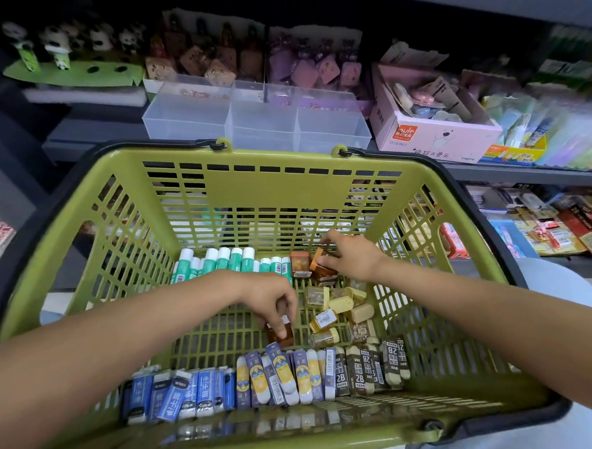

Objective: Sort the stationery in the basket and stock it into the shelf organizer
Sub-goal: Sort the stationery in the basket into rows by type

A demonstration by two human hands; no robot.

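Both my hands are inside a green basket [83,256] of stationery. My left hand [274,297] pinches a small brown sharpener [281,335] near the basket's middle. My right hand [349,252] grips another brown sharpener [321,267] near the far wall, next to an orange-topped one [300,263]. Several yellow sharpeners [340,311] lie between the hands. Green glue sticks [228,260] line the far side. Blue erasers [180,393], purple-and-yellow erasers [278,376] and 2B erasers [370,364] line the near side. A clear shelf organizer [258,118] stands on the shelf behind the basket.
Behind the organizer stand brown and purple sharpeners [279,64] on display. A pink box [430,128] of small packets sits to its right. Panda figures [59,44] stand at the far left. A lower shelf [555,224] at the right holds packaged goods.
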